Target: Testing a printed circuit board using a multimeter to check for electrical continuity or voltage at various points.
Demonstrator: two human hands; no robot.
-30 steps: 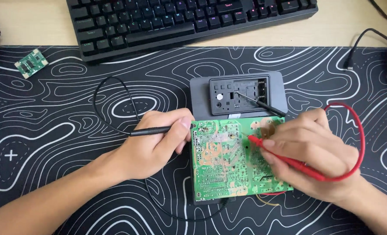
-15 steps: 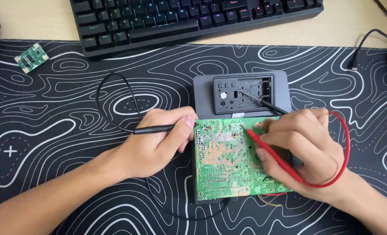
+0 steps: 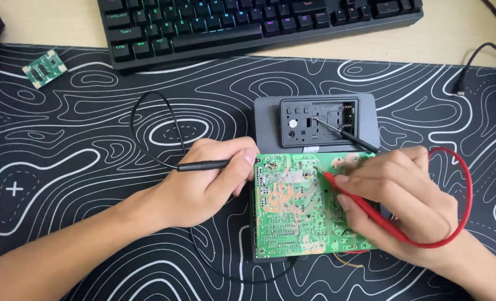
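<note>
A green circuit board (image 3: 292,217) lies solder side up on the black patterned mat. My left hand (image 3: 203,184) rests at the board's left edge and grips a black test probe (image 3: 200,165). Its tip is hidden behind my fingers, and its black lead (image 3: 147,111) loops away over the mat. My right hand (image 3: 404,200) lies on the board's right side and pinches a red test probe (image 3: 337,184). The red tip touches the board near its upper middle, and the red lead (image 3: 465,189) curves around my hand.
A grey device (image 3: 370,111) with an open dark recess lies just behind the board, a thin black pointed tool (image 3: 354,139) resting across it. A black keyboard (image 3: 248,22) is at the back, a small green board (image 3: 44,68) far left, and a black cable (image 3: 473,61) at right.
Both hands keep their grips and stay in nearly the same spots on the board. Only the view shifts a little.
</note>
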